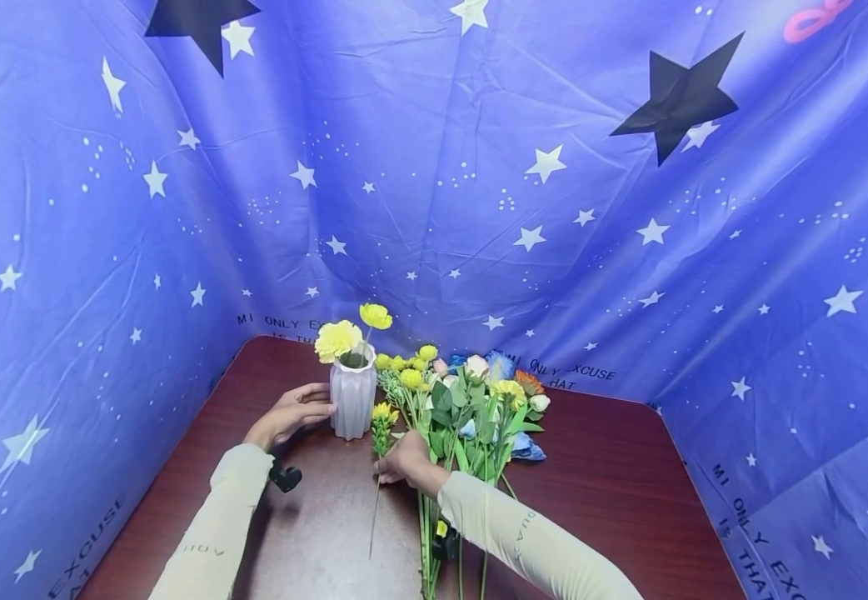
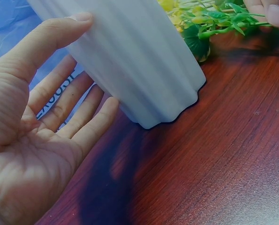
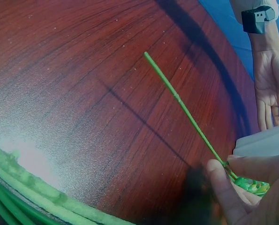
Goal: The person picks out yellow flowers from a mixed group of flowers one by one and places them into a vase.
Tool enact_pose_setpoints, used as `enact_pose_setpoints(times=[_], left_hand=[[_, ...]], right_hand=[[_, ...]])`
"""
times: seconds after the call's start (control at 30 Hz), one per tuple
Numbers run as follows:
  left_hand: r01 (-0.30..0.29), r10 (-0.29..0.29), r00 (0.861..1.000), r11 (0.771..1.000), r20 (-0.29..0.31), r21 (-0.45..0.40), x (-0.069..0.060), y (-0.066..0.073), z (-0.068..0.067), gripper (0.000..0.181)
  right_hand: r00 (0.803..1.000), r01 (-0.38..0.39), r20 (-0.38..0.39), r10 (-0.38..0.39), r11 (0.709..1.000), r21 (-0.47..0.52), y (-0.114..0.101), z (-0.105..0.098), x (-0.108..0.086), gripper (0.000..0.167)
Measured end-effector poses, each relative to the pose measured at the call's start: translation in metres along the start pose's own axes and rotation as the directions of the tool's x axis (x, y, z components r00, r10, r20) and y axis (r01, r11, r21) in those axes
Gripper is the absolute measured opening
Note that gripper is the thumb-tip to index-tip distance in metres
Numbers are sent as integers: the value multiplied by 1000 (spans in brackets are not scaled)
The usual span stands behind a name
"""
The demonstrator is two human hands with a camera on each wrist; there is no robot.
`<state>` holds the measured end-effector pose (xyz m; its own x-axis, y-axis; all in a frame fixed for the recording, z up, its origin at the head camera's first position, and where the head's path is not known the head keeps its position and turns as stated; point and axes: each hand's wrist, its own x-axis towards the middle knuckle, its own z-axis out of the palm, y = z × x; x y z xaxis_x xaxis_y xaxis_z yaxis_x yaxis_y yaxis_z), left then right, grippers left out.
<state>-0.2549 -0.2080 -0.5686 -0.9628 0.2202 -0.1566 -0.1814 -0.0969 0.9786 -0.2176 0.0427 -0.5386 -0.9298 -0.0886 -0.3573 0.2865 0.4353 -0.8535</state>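
A white fluted vase (image 1: 353,400) stands upright on the table, holding a pale yellow carnation-like bloom (image 1: 338,342) and a smaller yellow flower (image 1: 376,316). Against the vase's left side rests my left hand (image 1: 295,414), its fingers extended; the left wrist view shows thumb and fingertips touching the vase wall (image 2: 130,56). To the right of the vase, my right hand (image 1: 409,461) pinches the thin green stem (image 3: 186,110) of a yellow flower sprig (image 1: 383,423) between thumb and finger. The sprig's bloom points up and its bare stem end hangs toward the front.
Beside and beneath my right forearm lies a pile of artificial flowers (image 1: 479,400), blooms toward the back and long stems (image 1: 430,550) toward the front edge. A blue star-printed cloth (image 1: 434,208) surrounds the dark red wooden table (image 1: 614,492) at the back and sides.
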Motion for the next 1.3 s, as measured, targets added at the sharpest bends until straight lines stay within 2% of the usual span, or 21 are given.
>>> enact_pose_setpoints(times=[0.33, 0.73, 0.9, 1.17, 1.27, 1.3], left_hand=[[-3, 3, 1000, 1000, 6, 5, -1, 1, 2, 69], [-8, 8, 1000, 1000, -2, 1, 0, -1, 1, 68], [-3, 3, 1000, 1000, 1, -5, -1, 0, 1, 70], [-2, 2, 1000, 1000, -1, -8, 0, 0, 1, 70], [-2, 2, 1000, 1000, 1, -10, 0, -1, 1, 70], [0, 0, 1000, 1000, 0, -14, 0, -1, 1, 70]], right_hand=[[1000, 25, 9, -26, 999, 23, 0, -2, 0, 9], [1000, 29, 7, -29, 999, 32, -10, -12, 6, 10], [999, 37, -9, -36, 998, 50, -16, -18, 9, 8], [999, 18, -49, -13, 994, 111, -27, -26, 14, 19], [998, 21, -59, -15, 995, 102, -29, -29, 17, 11], [998, 19, -59, -13, 994, 104, -30, -31, 18, 15]])
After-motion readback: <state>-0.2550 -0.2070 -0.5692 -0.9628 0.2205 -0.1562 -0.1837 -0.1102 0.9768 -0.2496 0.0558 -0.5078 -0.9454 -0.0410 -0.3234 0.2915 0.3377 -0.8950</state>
